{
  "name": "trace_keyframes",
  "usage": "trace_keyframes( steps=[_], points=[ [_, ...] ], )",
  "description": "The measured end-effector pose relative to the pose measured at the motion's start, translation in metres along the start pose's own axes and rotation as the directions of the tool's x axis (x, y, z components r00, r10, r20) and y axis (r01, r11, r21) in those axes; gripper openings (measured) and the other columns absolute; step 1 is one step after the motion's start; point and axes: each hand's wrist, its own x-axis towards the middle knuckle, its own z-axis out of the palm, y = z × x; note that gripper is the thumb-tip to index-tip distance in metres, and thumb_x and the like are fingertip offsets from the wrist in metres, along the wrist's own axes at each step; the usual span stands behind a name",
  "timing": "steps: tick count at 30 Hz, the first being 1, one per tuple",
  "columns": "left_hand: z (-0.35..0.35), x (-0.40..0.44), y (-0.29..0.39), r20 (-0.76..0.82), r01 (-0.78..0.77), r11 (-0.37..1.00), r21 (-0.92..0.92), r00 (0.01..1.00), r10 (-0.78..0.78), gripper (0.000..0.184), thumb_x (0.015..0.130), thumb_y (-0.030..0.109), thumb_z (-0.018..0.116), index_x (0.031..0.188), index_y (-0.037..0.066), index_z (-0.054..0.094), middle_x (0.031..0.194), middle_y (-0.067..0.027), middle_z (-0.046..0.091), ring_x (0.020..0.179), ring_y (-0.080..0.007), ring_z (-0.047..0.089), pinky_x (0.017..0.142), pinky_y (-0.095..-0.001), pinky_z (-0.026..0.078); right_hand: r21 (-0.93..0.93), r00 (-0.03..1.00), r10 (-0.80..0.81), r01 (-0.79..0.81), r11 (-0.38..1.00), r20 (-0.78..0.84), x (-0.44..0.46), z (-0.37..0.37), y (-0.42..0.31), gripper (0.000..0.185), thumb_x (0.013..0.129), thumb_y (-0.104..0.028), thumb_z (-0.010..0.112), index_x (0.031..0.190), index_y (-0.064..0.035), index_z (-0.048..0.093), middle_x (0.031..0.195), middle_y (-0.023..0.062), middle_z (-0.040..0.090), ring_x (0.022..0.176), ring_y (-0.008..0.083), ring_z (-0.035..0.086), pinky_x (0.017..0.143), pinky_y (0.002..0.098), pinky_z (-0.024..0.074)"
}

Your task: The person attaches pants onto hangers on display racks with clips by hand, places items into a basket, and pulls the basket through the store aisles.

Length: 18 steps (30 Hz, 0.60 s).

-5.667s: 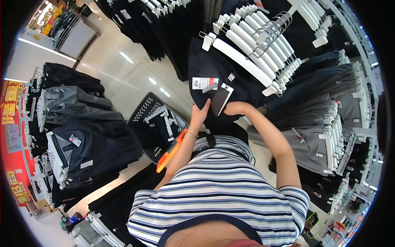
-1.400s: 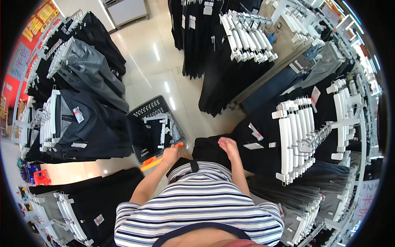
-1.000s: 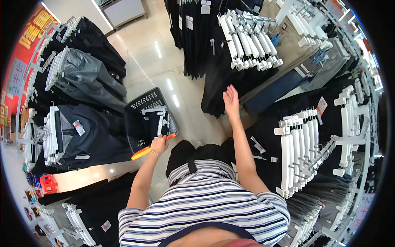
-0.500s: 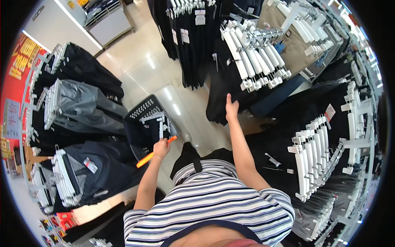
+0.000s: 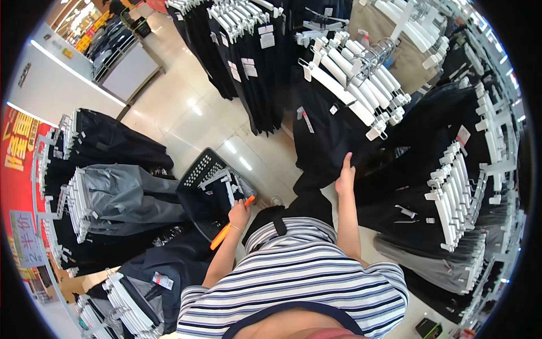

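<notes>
My left hand is closed around the orange handle of a dark shopping basket. White and grey hangers and dark cloth lie inside the basket. My right hand is at the lower part of black trousers hanging from white clip hangers. A finger of that hand points up along the cloth; the other fingers show only in part. It looks open, at or touching the fabric.
Grey trousers and dark trousers hang on the left rack. More black trousers hang ahead, and white hangers crowd the right. Tiled floor runs between the racks toward a white display stand.
The view has moved forward and turned, and the basket has come along in my left hand. My right hand has shifted right along the hanging black trousers, whose hangers have swung askew.
</notes>
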Motion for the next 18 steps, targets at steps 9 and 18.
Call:
trace_keyframes(
  steps=[9,18],
  points=[
    [0.004,0.102,0.075,0.308,0.037,0.773,-0.633,0.928,0.208,0.064,0.080,0.049,0.058,0.117,-0.003,0.050,0.119,-0.0227,0.050,0.115,-0.0358,0.046,0.094,-0.0408,0.037,0.330,0.959,0.104,-0.191,0.924,0.264,-0.031,0.004,-0.009,0.040,0.090,-0.025,0.052,0.120,0.0013,0.045,0.117,0.0143,0.054,0.106,0.0265,0.054,0.092,0.0411,0.0440],
    [-0.007,0.149,0.169,0.517,0.359,0.380,-0.852,0.470,0.716,0.072,0.084,0.040,0.060,0.132,-0.005,0.031,0.129,-0.0164,0.044,0.117,-0.0215,0.043,0.099,-0.0327,0.034,0.596,0.838,0.196,-0.508,0.623,0.509,-0.022,-0.017,-0.005,0.031,0.089,-0.014,0.048,0.112,0.0060,0.051,0.115,0.0160,0.056,0.107,0.0283,0.054,0.095,0.0397,0.0421]
  ],
)
